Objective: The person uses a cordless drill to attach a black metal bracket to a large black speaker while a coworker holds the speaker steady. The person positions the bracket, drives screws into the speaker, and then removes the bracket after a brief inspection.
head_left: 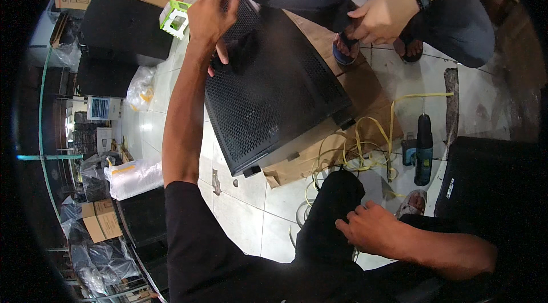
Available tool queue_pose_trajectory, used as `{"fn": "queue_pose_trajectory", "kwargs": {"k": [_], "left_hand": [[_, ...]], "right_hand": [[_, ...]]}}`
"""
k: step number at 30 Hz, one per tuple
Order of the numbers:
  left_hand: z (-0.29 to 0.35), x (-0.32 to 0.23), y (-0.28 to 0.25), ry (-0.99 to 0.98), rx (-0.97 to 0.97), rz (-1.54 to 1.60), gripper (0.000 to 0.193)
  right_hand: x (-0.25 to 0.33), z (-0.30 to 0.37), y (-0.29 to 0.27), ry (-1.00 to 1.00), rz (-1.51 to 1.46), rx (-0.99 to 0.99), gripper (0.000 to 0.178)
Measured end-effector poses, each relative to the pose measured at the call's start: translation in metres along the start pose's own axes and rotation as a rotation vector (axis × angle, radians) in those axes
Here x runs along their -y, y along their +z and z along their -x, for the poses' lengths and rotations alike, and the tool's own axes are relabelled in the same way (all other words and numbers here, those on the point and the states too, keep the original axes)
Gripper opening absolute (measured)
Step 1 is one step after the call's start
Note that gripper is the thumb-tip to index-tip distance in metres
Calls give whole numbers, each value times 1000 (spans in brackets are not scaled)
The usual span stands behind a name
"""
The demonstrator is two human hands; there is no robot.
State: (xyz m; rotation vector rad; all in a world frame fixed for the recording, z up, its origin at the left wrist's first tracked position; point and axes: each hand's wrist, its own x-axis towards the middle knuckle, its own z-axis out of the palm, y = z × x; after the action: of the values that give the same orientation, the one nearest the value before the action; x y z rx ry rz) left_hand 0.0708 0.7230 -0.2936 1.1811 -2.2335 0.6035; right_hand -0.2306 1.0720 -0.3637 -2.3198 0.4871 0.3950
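Note:
A large black speaker cabinet point(279, 80) with a perforated grille lies tilted across the middle, on flattened cardboard point(365, 89). My left hand point(210, 14) is stretched out over its far left edge. The fingers are loosely bent and apart, with nothing visible in them; whether they touch the cabinet I cannot tell. My right hand point(368, 226) rests on my raised knee, fingers loose and slightly spread, holding nothing. Another person's forearm passes behind my left hand, and fingertips point(222, 51) show below it on the grille. That person's other hand point(388, 16), with a wristwatch, hangs over their knees.
Yellow strapping point(365, 137) lies tangled beside the cabinet, near a blue-black cordless drill point(423, 157). Another black case point(485, 183) stands at right. At left are black cabinets point(125, 26), a green-white plastic stool point(175, 19), a wrapped bundle point(136, 177) and cartons point(101, 220).

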Motion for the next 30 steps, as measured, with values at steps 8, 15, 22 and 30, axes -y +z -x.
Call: {"fn": "queue_pose_trajectory", "kwargs": {"k": [8,15,22,30], "left_hand": [[-26,-53,23,119,44,123,21],[41,1,31,134,202,69,35],[176,71,-60,-768,29,106,77],[492,23,-383,-1753,88,-574,99]], "right_hand": [[-27,-9,4,56,-42,21,45],[-31,0,-10,56,-78,-55,41],[-17,5,-14,83,-38,-3,47],[24,15,-11,27,78,-38,52]]}}
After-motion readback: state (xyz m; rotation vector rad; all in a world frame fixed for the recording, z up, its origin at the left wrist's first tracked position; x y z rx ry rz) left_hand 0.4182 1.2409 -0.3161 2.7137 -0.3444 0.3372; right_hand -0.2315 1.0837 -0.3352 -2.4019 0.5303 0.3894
